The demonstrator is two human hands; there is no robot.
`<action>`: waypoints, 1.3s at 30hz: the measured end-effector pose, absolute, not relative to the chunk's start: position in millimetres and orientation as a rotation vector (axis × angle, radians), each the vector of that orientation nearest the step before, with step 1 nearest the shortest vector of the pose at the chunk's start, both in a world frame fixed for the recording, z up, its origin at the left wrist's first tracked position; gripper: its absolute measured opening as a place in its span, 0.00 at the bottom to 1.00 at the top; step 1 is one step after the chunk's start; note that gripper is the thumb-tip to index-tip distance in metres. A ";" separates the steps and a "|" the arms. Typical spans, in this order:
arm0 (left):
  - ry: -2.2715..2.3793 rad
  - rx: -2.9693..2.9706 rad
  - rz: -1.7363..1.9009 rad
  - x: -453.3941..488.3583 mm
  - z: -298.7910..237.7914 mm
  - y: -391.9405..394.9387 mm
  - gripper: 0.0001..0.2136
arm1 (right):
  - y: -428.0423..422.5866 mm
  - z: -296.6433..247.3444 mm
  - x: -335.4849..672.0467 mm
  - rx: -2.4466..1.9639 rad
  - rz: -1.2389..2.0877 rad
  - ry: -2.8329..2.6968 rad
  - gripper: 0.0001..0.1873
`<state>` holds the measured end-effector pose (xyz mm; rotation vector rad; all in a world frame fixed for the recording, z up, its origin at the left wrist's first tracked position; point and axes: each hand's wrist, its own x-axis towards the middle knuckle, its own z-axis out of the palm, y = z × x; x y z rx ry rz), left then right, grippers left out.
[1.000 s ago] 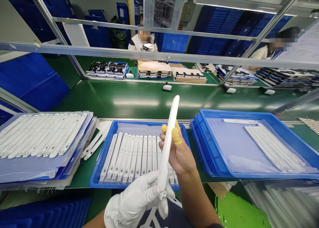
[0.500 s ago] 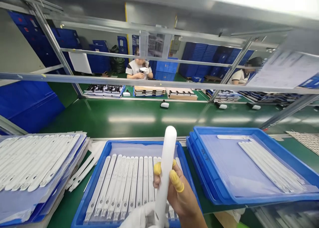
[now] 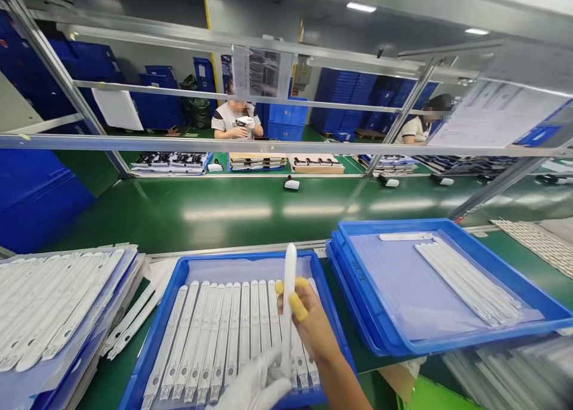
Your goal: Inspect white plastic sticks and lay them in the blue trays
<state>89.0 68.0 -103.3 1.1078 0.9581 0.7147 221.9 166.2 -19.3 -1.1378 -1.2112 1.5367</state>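
Note:
A long white plastic strip (image 3: 290,273) with a rounded top stands almost upright, narrow side toward me. My right hand (image 3: 316,323), yellow finger cots on its fingertips, grips the strip around its middle. At the lower end, my left hand (image 3: 257,386) in a white glove pinches the same strip between thumb and fingers. Behind and below both hands is a blue tray (image 3: 154,320), where several similar white strips (image 3: 208,332) lie side by side in a row. Part of that row is hidden by my hands.
A stack of blue trays (image 3: 358,290) with several strips (image 3: 468,281) stands at right. Layered sheets bearing strips (image 3: 58,302) are at left, with loose strips (image 3: 134,320) beside them. Beyond a metal frame bar (image 3: 179,142) and green surface (image 3: 215,201), two co-workers (image 3: 235,120) sit.
The strip has turned from its broad face to a narrower side and tilted slightly. Both hands still hold it. My view has shifted a little to the right.

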 end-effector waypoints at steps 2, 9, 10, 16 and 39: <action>1.096 1.265 0.601 96.9 -123.3 74.1 0.27 | 183.6 -58.3 233.4 -1.451 1.275 -1.301 0.24; 1.170 1.653 0.328 137.5 -167.5 100.1 0.29 | 196.5 -155.7 282.1 -1.991 0.952 -1.452 0.11; 1.149 1.704 0.289 145.2 -170.1 105.7 0.29 | 194.2 -161.1 285.3 -2.043 0.922 -1.501 0.12; 1.026 1.924 0.050 184.3 -177.6 135.8 0.30 | 190.7 -168.5 291.0 -2.268 0.756 -1.813 0.13; 1.196 1.786 0.265 133.4 -195.2 99.9 0.28 | 237.8 -148.6 269.9 -2.611 0.284 -2.172 0.18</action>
